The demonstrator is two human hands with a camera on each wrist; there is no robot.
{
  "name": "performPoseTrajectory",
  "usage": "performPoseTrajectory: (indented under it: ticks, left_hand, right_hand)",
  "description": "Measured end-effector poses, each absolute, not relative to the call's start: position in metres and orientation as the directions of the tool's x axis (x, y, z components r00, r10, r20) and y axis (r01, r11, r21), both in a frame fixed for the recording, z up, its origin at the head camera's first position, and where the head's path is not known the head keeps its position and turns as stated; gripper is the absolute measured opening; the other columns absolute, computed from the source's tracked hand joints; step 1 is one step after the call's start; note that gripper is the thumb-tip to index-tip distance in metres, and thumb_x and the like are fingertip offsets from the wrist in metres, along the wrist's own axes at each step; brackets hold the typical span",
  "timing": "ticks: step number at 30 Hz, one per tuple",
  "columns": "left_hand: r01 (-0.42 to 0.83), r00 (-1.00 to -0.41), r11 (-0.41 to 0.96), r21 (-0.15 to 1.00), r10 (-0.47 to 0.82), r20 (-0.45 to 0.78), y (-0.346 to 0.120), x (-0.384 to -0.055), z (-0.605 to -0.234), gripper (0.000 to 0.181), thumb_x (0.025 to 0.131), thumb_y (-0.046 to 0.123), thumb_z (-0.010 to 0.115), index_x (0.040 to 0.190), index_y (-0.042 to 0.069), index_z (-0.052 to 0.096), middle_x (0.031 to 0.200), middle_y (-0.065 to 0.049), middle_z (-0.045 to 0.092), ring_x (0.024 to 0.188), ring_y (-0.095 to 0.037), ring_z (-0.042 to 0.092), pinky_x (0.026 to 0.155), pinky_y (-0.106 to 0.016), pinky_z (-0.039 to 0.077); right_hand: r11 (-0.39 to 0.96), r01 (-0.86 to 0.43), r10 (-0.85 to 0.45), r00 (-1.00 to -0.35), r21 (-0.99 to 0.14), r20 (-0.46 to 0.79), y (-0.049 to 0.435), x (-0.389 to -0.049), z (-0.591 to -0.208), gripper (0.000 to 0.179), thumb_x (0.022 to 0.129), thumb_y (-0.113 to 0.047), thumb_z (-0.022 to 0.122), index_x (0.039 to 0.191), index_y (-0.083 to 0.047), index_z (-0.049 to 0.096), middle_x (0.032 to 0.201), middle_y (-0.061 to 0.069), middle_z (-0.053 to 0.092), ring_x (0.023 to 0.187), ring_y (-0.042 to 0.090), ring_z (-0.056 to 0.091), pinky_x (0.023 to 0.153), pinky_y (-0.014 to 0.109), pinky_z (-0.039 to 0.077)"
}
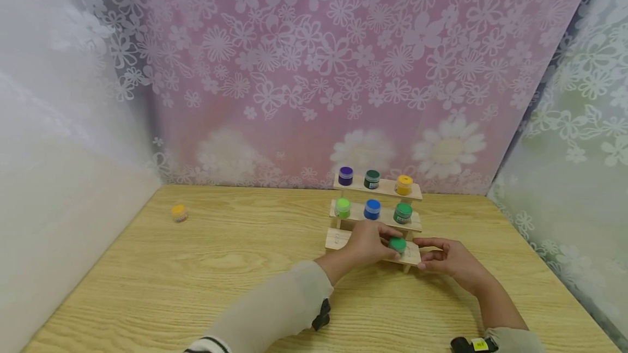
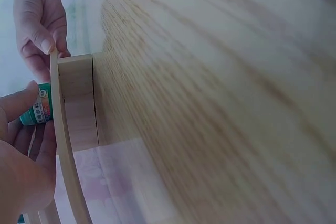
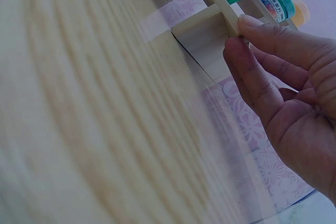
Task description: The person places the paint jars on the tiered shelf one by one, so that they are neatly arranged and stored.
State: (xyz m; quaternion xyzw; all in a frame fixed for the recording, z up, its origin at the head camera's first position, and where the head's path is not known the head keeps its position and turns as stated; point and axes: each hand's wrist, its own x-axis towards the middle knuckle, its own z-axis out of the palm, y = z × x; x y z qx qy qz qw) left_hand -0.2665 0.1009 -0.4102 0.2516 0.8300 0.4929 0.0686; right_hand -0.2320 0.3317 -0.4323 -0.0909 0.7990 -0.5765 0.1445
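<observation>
My left hand (image 1: 367, 244) grips a small green-lidded paint jar (image 1: 398, 244) at the right part of the bottom step of a three-tier wooden rack (image 1: 338, 239). In the left wrist view the thumb and fingers lie on either side of the jar, whose base meets the board. With thumb and fingertips, my right hand (image 3: 299, 77) pinches the right end of that bottom board. On the middle step stand a light green jar (image 1: 342, 208), a blue jar (image 1: 372, 210) and a green jar (image 1: 403, 213).
The top step bears a purple jar (image 1: 345, 176), a dark green jar (image 1: 372, 179) and a yellow jar (image 1: 404, 184). Far to the left, another jar with a yellow lid (image 1: 179, 213) sits on the wood-grain table (image 1: 235, 244). A flowered curtain (image 1: 294, 97) hangs behind.
</observation>
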Motion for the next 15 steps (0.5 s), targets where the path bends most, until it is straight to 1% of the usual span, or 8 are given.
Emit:
performPoseTrajectory:
  ticks: [6, 15]
  left_hand:
    - [0.359, -0.865, 0.398, 0.844, 0.481, 0.141, 0.1027, -0.2665, -0.4090, 0.036, 0.062, 0.017, 0.081, 0.095, 0.026, 0.070, 0.087, 0.018, 0.060, 0.072, 0.004, 0.055, 0.061, -0.013, 0.047]
    - [0.365, -0.845, 0.356, 0.860, 0.516, 0.145, 0.0988, -0.2655, -0.4075, 0.042, 0.062, 0.012, 0.080, 0.102, 0.020, 0.068, 0.091, 0.015, 0.062, 0.075, 0.004, 0.057, 0.063, -0.013, 0.048]
  right_hand:
    - [0.323, 0.018, -0.313, -0.942, -0.946, -0.125, 0.3316, -0.2325, -0.4317, 0.065, 0.077, -0.016, 0.069, 0.132, 0.002, 0.037, 0.109, 0.020, 0.054, 0.091, 0.024, 0.059, 0.076, 0.038, 0.050]
    - [0.333, 0.021, -0.311, -0.941, -0.943, -0.131, 0.3295, -0.2298, -0.4286, 0.065, 0.078, -0.016, 0.068, 0.132, 0.002, 0.037, 0.106, 0.019, 0.056, 0.090, 0.025, 0.059, 0.076, 0.039, 0.050]
